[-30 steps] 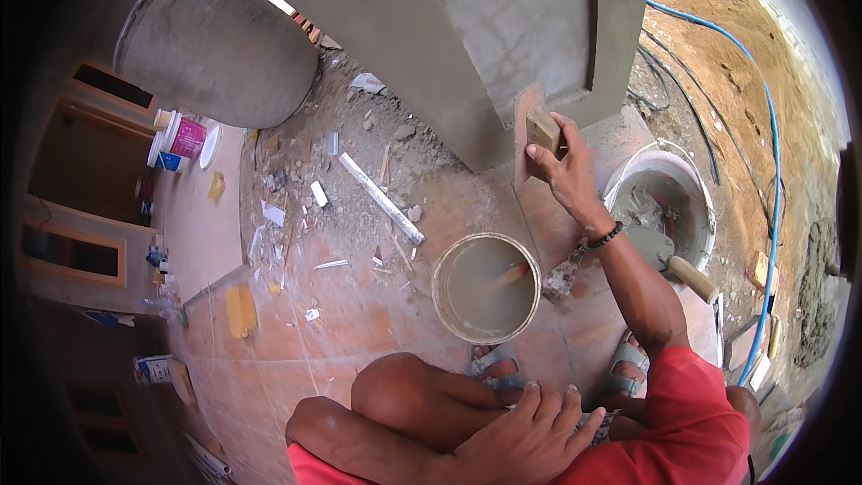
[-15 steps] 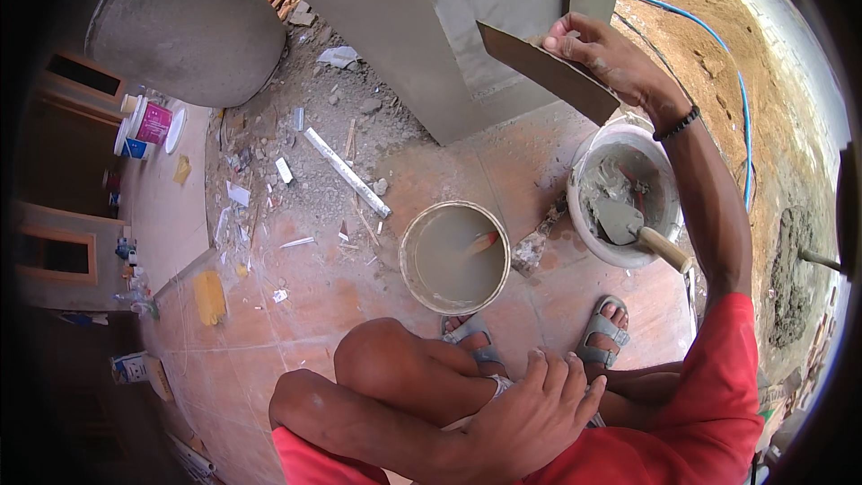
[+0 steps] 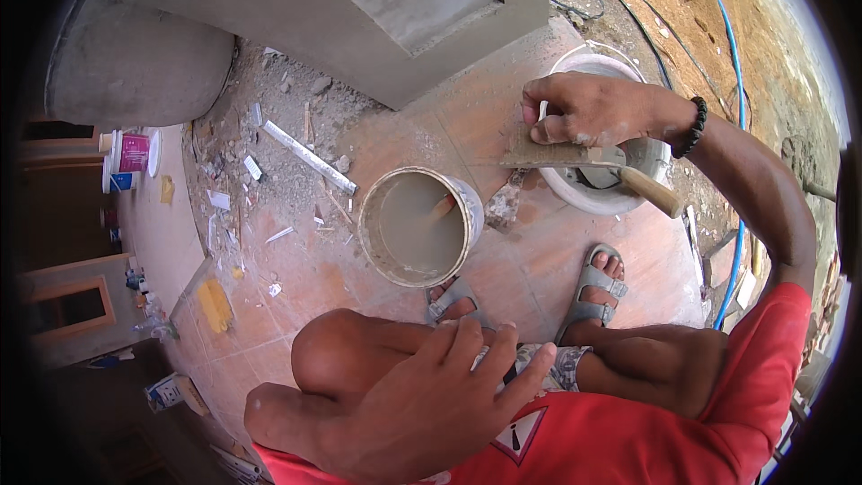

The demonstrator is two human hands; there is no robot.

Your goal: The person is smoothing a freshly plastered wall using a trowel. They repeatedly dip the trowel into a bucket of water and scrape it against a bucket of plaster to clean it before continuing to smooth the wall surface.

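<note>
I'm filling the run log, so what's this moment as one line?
right hand: grips flat trowel over white mortar bucket | left hand: rests on knee | bucket of grey water: beside

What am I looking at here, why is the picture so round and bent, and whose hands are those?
There is no machine: a person wears a wide fisheye camera on the head, looking down, which bends straight edges. The person squats on a tiled floor in sandals. Their left hand rests open on the left knee. Their right hand holds a flat plastering board over a white bucket, where a wooden-handled trowel sits. In front stands a second bucket of grey slurry, beside a small scraper on the tiles. Rubble and a pale strip lie near the grey plastered wall.
</note>
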